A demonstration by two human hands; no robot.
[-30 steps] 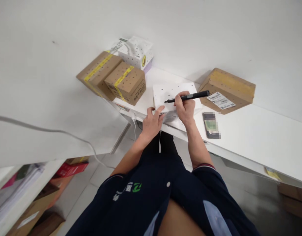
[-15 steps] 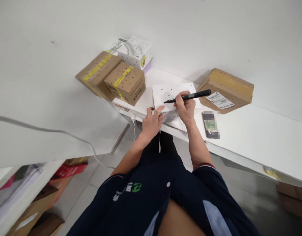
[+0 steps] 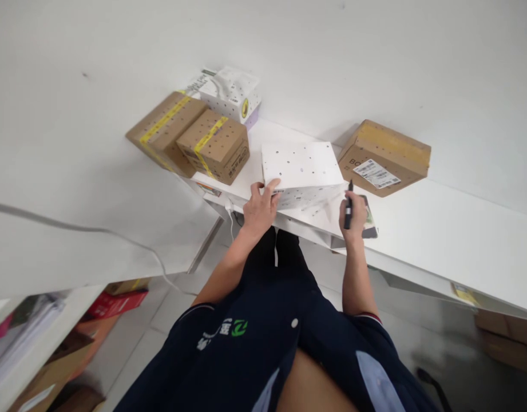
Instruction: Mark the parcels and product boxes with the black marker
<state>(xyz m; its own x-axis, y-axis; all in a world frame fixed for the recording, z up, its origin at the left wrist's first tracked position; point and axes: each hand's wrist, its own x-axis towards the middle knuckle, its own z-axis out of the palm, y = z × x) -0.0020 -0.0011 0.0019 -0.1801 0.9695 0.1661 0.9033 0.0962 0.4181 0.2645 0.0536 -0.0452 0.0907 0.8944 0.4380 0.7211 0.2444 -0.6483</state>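
The right hand [image 3: 351, 216] is closed around a black pen [image 3: 349, 205], whose long axis stands nearly upright with one end pointing away from the body, just right of the white dotted box [image 3: 300, 171] and not touching it. Under that hand lies a dark phone [image 3: 368, 220]. The left hand [image 3: 258, 207] rests half open against the box's near left corner, fingers [image 3: 272, 186] spread along its edge, gripping nothing. The box sits flat on the white table [image 3: 439, 229] between the hands, its long side running left to right; the left hand is the nearer one. Beyond are a labelled cardboard box [image 3: 385, 157] to the right and taped cardboard boxes [image 3: 190, 137] to the left.
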